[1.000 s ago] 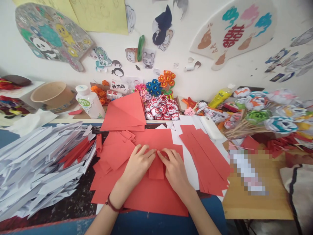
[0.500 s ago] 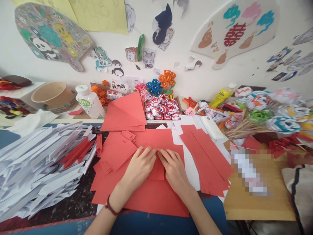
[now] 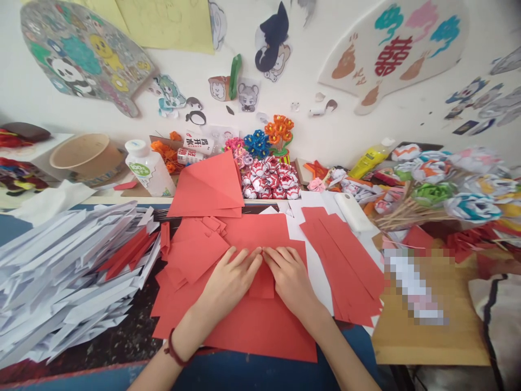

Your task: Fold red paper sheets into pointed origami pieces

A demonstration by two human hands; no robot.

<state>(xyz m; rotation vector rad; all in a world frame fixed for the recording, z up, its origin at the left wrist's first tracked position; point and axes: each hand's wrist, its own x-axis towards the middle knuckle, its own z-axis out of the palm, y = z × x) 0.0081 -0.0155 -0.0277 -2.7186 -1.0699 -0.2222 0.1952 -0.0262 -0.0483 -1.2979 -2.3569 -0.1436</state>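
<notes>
Between my hands lies a small piece of red paper (image 3: 262, 286), on top of larger red sheets (image 3: 260, 331). Its upper part is covered by my fingers. My left hand (image 3: 230, 277), with a dark bracelet on its wrist, has its fingers bent and pressed at the paper's upper left. Opposite it, my right hand (image 3: 291, 274) presses the upper right. The fingertips of both hands almost meet at the top of the piece. Beside my left hand are cut red paper pieces (image 3: 199, 252); long red strips (image 3: 342, 260) lie right of my right hand.
A big heap of folded white paper strips (image 3: 73, 277) with a few red ones covers the left side. Along the wall stand a white bottle (image 3: 148, 168), a round tub (image 3: 85, 157) and paper flowers (image 3: 271, 179). A white phone-like object (image 3: 353, 212) lies right, near bundled stick flowers (image 3: 431, 187).
Both hands stay at the top of the small red paper. My left wrist has shifted slightly left and down, and my right forearm slightly right.
</notes>
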